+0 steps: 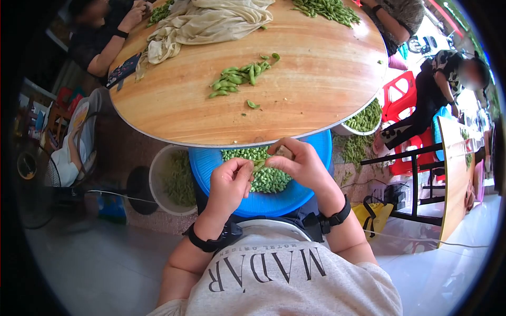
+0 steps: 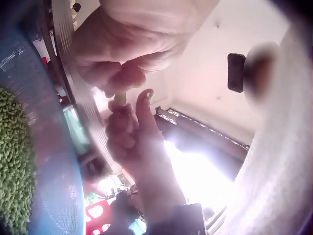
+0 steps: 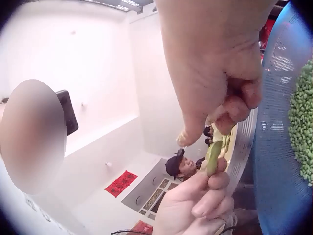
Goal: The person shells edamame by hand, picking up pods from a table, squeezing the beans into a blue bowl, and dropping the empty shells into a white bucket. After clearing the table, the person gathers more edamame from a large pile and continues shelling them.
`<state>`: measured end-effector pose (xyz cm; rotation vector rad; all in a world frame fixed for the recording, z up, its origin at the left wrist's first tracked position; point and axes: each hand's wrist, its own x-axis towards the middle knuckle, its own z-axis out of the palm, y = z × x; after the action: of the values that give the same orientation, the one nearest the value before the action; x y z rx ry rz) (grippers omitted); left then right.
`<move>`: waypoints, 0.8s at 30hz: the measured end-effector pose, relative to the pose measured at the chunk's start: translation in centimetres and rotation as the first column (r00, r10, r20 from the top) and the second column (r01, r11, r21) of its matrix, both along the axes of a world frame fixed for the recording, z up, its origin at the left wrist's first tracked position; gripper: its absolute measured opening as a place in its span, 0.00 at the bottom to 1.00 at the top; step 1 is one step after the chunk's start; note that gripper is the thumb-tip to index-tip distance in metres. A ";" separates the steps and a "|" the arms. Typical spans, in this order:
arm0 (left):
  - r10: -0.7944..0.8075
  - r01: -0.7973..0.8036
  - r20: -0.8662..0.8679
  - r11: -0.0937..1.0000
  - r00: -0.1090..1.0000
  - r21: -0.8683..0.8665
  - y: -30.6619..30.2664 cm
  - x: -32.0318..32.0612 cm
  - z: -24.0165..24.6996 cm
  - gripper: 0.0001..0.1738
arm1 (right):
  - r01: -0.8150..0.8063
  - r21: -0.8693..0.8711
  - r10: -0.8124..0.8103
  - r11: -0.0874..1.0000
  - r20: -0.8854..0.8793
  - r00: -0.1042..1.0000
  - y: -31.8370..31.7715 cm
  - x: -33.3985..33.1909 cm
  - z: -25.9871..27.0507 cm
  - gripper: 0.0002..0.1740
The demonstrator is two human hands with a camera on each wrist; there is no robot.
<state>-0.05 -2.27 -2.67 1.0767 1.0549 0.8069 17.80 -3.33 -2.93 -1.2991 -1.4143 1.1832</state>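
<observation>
In front of the torso, my left hand (image 1: pixel 230 181) pinches a green soybean pod (image 3: pixel 213 157) between thumb and fingertips, one end sticking out. Facing it is my right hand (image 1: pixel 303 163), fingers curled inward and thumb reaching toward the pod. In the right wrist view that thumb (image 3: pixel 188 129) stands apart from the pod. Something brownish (image 1: pixel 284 152) shows at the right hand's curled fingers; I cannot tell what it is. Below both hands sits a blue basket (image 1: pixel 211 197) with many shelled green beans (image 1: pixel 271 181), partly hidden by the hands.
A round wooden table (image 1: pixel 174 113) stands just ahead, bearing a small heap of pods (image 1: pixel 234 79) and a crumpled cloth (image 1: pixel 211 23). A white bucket (image 1: pixel 158 176) is at left, another pod-filled container (image 1: pixel 345 129) at right. Other people sit around the table.
</observation>
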 end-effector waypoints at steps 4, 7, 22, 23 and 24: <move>-0.032 0.033 -0.037 0.999 0.999 0.034 -0.1 -0.2 0.3 0.08 | -0.131 0.038 0.127 0.991 0.092 0.988 0.4 -1.2 0.2 0.14; -0.050 0.052 0.014 0.990 0.999 -0.133 -0.1 -0.9 0.2 0.08 | -0.213 0.049 0.209 0.976 0.066 0.976 0.3 -1.3 0.1 0.13; 0.022 0.233 -0.451 0.833 0.892 0.502 -0.9 -2.5 -0.6 0.05 | -0.140 0.012 0.129 0.990 0.320 0.939 -0.6 -2.1 0.8 0.10; 0.078 0.256 -0.474 0.760 0.877 0.598 -0.8 -3.2 -1.0 0.05 | -0.205 0.079 0.163 0.976 0.362 0.918 -0.7 -1.9 -0.2 0.10; 0.100 0.210 -0.476 0.806 0.874 0.554 -0.8 -4.1 -1.0 0.05 | -0.268 0.142 0.191 0.953 0.405 0.894 -0.7 -1.6 -0.7 0.09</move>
<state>-4.18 -3.02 -3.68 1.9232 1.2067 0.8626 16.22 -3.98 -3.60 -1.2974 -1.9686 0.9352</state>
